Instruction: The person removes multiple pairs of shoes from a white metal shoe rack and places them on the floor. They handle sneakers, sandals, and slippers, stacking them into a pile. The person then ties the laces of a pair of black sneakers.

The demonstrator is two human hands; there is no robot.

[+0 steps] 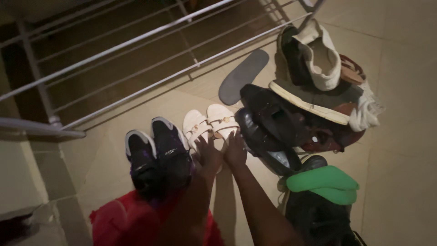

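Head camera, looking straight down at a dim tiled floor [400, 182], and both arms come up from six o'clock to meet at the centre of the frame. The left hand [208, 154] lies flat with fingers spread, its tips on the heel end of the left white sandal [195, 128]; nothing is pinched or wrapped, just an open palm pressing down. The right hand [236, 150] sits just beside it at three o'clock, fingers extended too and loosely together, touching the back end of the right white sandal [222, 120]. So the pair lies directly at twelve o'clock from the fingertips, toes pointing away, the two sandals side by side and touching. The light is poor here, so whether a thumb hooks under a sole I cannot tell. At nine o'clock from the hands stands a pair of dark purple sneakers [157, 157] with pale toe caps, close beside the sandals. At three o'clock rises a jumbled heap of dark shoes [273, 123], with a green slipper [325, 183] at four o'clock and a beige-lined shoe [318, 54] at one o'clock. A grey insole [242, 76] lies flat at twelve, near a white metal railing [136, 43]. Red fabric [123, 221] shows at seven o'clock.
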